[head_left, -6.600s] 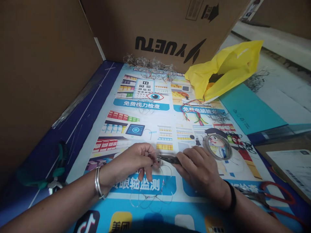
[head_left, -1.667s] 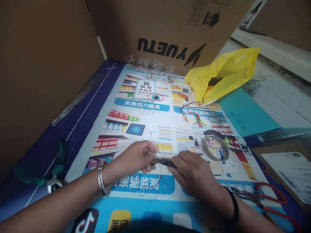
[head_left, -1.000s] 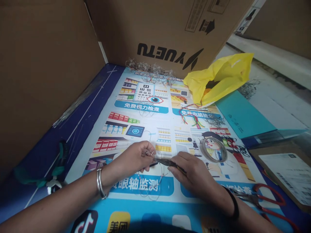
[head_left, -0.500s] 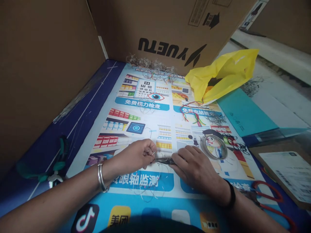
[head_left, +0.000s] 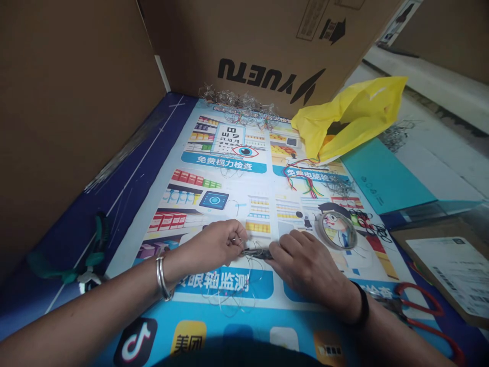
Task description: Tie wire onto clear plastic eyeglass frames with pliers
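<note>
My left hand (head_left: 214, 245) pinches a thin wire frame (head_left: 233, 288) whose loops trail down onto the printed poster (head_left: 229, 204). My right hand (head_left: 305, 262) is closed around dark small pliers (head_left: 256, 253), and their tips meet the wire right at my left fingertips. A metal bangle sits on my left wrist and a black band on my right. Both hands rest low over the poster, near its front edge.
Cardboard boxes (head_left: 267, 46) wall the left and back. A pile of wire pieces (head_left: 240, 104) lies at the back, with a yellow plastic bag (head_left: 351, 117), coloured wires (head_left: 305, 181), a tape roll (head_left: 338, 230), red-handled scissors (head_left: 424, 316) and green pliers (head_left: 91, 255).
My hands have stayed together on the wire and pliers, with only small shifts of the plier tips and wire loops. The camera view has wobbled slightly.
</note>
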A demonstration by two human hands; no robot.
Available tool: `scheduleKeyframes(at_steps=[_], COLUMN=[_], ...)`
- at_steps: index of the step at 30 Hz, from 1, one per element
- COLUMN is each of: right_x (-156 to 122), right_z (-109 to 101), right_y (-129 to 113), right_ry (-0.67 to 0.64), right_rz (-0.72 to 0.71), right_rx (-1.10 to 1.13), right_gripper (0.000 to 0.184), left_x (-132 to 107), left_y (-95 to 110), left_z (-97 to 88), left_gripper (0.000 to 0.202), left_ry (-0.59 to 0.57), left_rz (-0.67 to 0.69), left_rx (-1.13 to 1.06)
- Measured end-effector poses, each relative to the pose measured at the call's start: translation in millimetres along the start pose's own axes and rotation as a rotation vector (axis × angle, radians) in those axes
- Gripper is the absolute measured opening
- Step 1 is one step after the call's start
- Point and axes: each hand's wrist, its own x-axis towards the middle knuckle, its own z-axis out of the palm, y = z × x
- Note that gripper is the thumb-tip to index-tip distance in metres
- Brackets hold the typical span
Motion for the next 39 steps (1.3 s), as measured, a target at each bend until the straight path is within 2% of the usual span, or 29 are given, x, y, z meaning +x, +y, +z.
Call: scheduleKeyframes(at_steps=[4, 7, 12, 18, 23, 30, 39], right_x=[-1, -2, -2, -2, -3, 0, 2], right_z=[3, 5, 4, 0, 0, 1, -6], right_y=[-3, -6, -9, -9, -4, 2, 3], right_ry=[0.002, 0.002, -0.09, -0.159, -0.138, -0.056, -0.043], right_rz=[0.042, 0.118, 0.233, 0.284, 0.191, 0.045, -0.037], right_rx=[0.061, 0.189, 0.41, 0.49, 0.461, 0.22, 0.04], right_gripper=[0.019, 0.022, 0.023, 0.022, 0.021, 0.021, 0.017], left_x=[1, 1, 2, 1, -2, -4, -3], left_y=[3, 3, 1, 9, 15, 17, 17], left_z=[-0.5, -0.4, 0.0, -2.5, -3.8, -6.5, -6.1], left_gripper=[0.01, 0.012, 0.012, 0.013, 0.009, 0.009, 0.004], left_ry=[0.009, 0.0, -0.006, -0.045, -0.072, -0.133, -0.154], left_rz=[-0.015, -0.004, 0.015, -0.011, -0.032, -0.009, 0.025], left_rx=[-0.021, -0.082, -0.109, -0.11, -0.098, -0.101, -0.089])
